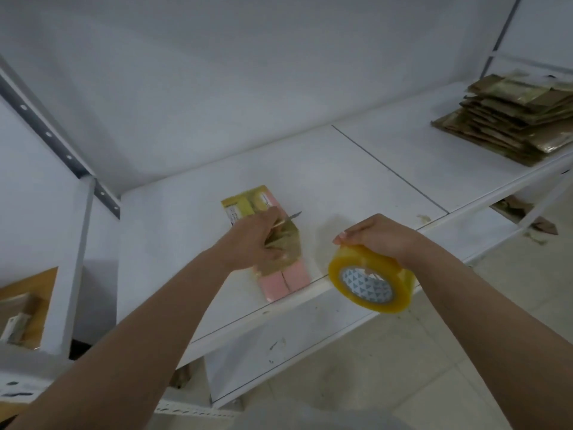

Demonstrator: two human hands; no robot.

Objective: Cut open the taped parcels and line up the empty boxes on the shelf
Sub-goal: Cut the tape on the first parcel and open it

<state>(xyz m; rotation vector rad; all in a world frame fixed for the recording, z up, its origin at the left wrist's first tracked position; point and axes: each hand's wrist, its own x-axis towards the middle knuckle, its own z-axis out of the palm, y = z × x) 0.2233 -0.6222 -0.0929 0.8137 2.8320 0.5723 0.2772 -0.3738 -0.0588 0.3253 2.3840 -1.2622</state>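
A flat pink parcel (280, 280) wrapped in yellowish tape lies on the white shelf (356, 169), close to its front edge. My left hand (252, 240) lies over the parcel's middle and grips a small knife (293, 216) whose blade points right past the parcel's edge. My right hand (381, 235) holds a yellow roll of packing tape (370, 279) by its upper rim, in the air just in front of the shelf edge and to the right of the parcel.
A stack of flattened brown cardboard boxes (514, 119) sits at the shelf's far right. A lower shelf (279, 346) shows beneath. At the left, an open box (24, 308) stands behind a white post. Paper scraps lie on the floor at right.
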